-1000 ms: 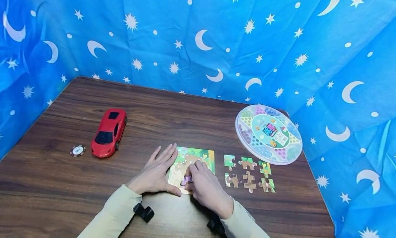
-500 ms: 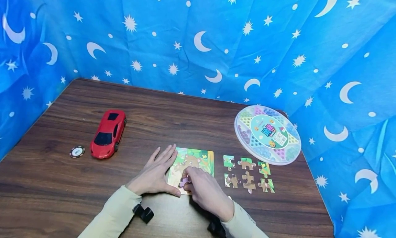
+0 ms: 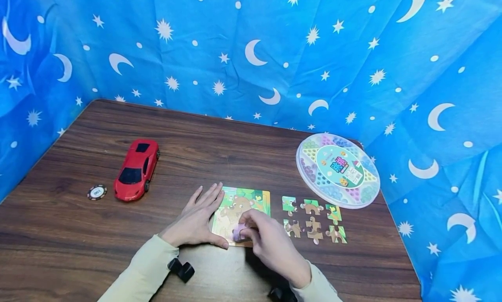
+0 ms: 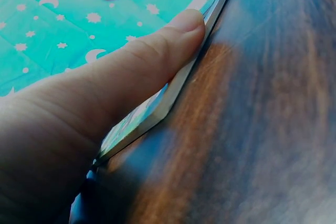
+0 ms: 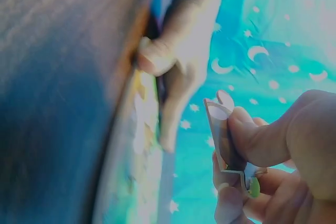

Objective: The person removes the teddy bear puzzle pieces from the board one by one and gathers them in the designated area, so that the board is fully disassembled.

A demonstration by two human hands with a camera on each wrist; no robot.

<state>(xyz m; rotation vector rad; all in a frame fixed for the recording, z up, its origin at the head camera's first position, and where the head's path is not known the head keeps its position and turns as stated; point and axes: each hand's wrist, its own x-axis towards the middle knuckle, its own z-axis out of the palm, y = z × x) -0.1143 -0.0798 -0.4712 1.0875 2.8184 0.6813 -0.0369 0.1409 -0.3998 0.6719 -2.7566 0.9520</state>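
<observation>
A jigsaw board [image 3: 239,202] with a cartoon bear picture lies flat on the table. My left hand [image 3: 200,219] rests along its left side, fingers spread and fairly straight. In the left wrist view the thumb [image 4: 173,40] lies across the board's edge. My right hand [image 3: 270,241] pinches a purplish jigsaw piece [image 3: 238,231] over the lower part of the board. The right wrist view shows this jigsaw piece [image 5: 220,135] between thumb and fingers, tilted up and apart from the board [image 5: 142,145].
Several loose jigsaw pieces [image 3: 313,229] lie in two rows right of the board. Behind them is a round Chinese checkers box [image 3: 310,180]. A red toy car [image 3: 136,170] and a poker chip [image 3: 96,192] are at the left. A blue star-patterned curtain [image 3: 219,45] surrounds the wooden table [image 3: 188,154].
My right hand has pulled slightly right and up, lifting and tilting the purplish jigsaw piece from the board. The left hand has stayed in place.
</observation>
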